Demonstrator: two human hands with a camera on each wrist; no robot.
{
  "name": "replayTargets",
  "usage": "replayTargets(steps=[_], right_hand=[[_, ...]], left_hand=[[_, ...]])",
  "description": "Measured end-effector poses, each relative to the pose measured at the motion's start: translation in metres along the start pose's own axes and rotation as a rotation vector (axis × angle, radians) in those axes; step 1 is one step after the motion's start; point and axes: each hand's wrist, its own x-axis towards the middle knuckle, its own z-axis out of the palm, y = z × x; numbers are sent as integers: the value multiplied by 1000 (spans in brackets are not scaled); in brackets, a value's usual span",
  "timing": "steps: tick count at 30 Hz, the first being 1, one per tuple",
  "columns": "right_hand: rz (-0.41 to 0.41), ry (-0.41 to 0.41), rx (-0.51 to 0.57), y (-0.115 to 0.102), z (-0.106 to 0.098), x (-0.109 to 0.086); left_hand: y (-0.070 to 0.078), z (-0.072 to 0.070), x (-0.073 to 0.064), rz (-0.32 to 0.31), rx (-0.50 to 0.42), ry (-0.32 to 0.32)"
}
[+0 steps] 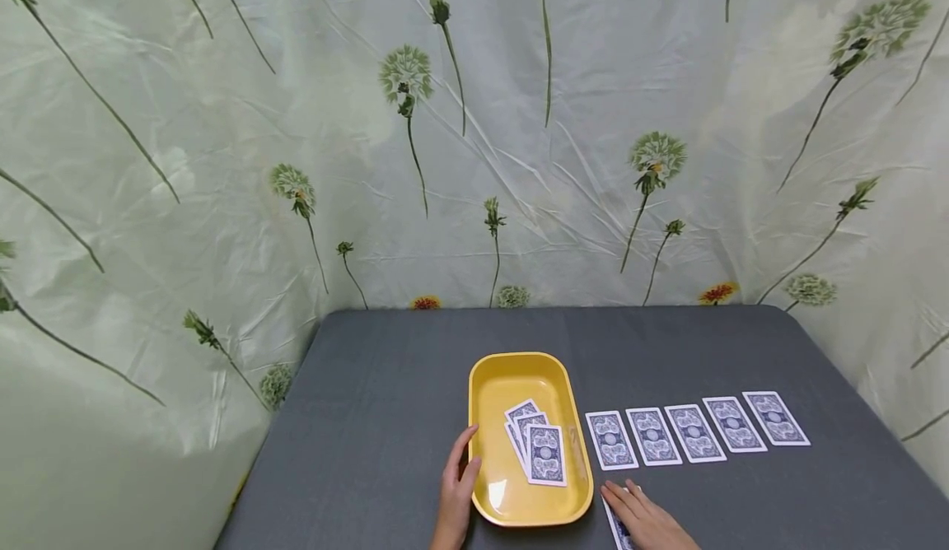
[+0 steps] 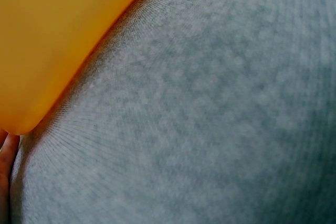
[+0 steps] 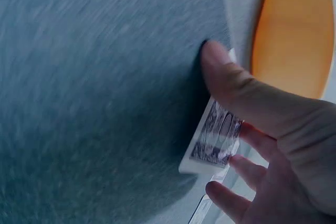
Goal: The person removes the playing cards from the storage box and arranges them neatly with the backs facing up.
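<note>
A yellow tray [image 1: 519,377] holds several face-down playing cards [image 1: 547,454], loosely overlapped. My left hand [image 1: 455,484] holds the tray's left rim, thumb at the edge and fingers along the outer wall. In the left wrist view only a bit of its fingers [image 2: 7,163] shows beside the tray's corner. Just right of the tray's near corner, my right hand [image 1: 647,517] grips a blue-backed playing card [image 3: 216,135] and covers much of it. Seen from the right wrist, the thumb crosses the card's upper part, with the other fingers at its far side.
Several face-down cards [image 1: 653,436] lie in a spaced row right of the tray, beyond my right hand. A dark grey cloth covers the table [image 1: 385,402]. Behind it hangs a pale curtain [image 1: 474,163] with dandelion prints.
</note>
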Motion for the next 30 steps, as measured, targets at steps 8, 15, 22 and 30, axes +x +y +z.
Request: replayTargets(steps=[8, 15, 22, 30], right_hand=[[232, -208, 191, 2, -9, 9], [209, -198, 205, -1, -13, 10], [334, 42, 137, -22, -49, 43], [247, 264, 185, -45, -52, 91]], left_hand=[[0, 1, 3, 27, 19, 19], [1, 0, 2, 27, 2, 1], [0, -1, 2, 25, -4, 3], [-3, 0, 1, 38, 2, 4]])
